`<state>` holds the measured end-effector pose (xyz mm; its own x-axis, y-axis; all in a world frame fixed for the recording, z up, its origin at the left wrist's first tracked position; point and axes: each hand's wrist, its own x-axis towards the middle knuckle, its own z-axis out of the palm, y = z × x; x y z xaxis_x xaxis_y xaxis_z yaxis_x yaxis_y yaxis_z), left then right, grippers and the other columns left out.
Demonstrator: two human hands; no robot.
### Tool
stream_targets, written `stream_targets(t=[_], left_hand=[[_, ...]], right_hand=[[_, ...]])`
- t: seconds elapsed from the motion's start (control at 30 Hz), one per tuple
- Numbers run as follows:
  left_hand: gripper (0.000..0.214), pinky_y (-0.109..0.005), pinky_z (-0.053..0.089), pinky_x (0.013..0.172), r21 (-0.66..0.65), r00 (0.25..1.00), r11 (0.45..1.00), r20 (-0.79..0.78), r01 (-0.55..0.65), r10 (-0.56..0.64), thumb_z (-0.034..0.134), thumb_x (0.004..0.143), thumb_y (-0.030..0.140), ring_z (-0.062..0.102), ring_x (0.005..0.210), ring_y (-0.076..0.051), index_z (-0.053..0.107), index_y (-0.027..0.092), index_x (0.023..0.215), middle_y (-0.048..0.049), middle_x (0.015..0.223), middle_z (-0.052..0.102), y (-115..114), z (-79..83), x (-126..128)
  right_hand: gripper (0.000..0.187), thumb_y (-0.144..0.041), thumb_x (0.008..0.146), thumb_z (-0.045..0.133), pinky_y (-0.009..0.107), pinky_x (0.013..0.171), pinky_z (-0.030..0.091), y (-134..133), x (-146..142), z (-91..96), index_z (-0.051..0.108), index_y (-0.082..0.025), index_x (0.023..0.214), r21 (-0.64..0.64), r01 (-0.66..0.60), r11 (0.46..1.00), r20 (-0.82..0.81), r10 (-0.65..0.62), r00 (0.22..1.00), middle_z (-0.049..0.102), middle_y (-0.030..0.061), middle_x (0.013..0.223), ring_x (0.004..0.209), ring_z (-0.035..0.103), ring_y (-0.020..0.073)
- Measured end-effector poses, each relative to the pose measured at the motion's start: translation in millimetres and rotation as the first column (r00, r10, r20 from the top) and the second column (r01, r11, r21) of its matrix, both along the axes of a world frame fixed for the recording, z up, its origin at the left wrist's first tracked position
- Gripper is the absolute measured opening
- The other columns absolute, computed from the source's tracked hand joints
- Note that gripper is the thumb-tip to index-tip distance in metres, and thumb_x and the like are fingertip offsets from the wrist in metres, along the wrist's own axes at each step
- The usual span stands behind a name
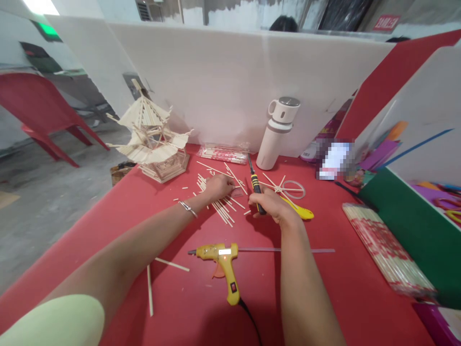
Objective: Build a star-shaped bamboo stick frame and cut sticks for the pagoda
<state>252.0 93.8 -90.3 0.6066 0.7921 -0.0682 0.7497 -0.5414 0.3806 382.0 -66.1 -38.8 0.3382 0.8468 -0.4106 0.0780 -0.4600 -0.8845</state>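
Note:
My left hand (219, 187) is closed in a pinch above a loose pile of thin wooden sticks (224, 214). A short piece of stick (237, 187) pokes out at its fingertips. Wrapped around a black-and-yellow handled tool (255, 185) is my right hand (270, 204); the tool's slim metal shaft points away from me. Just beyond that hand lie sticks joined in a star shape (279, 188), a clear ring (298, 189) and a yellow-handled tool (301, 210), partly hidden. Nearer me, a yellow glue gun (218, 252) lies on its side with a long glue stick in its back.
A pagoda-like stick model (151, 139) stands at the back left. A white flask (275, 137) and a packet of sticks (225, 154) are by the white partition (201, 77). At right lie a larger stick bundle (385, 245) and a phone (333, 161). The glue gun's cord (252, 319) runs towards me.

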Motion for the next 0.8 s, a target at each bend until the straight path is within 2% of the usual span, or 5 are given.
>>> stream_targets(t=[0.8], left_hand=[[0.014,-0.029,0.046,0.076,0.000,1.000,1.000,0.004,-0.006,0.006,0.065,0.084,0.033,0.069,0.085,-0.020,0.077,0.026,0.081,-0.0004,0.084,0.078,-1.7,1.0,0.9]], right_hand=[[0.022,-0.021,0.061,0.061,0.030,0.053,0.057,1.2,1.3,-1.1,0.047,-0.024,0.077,-0.001,0.015,1.000,-0.021,-0.015,1.000,0.052,-0.0029,0.069,0.063,0.050,0.0145]])
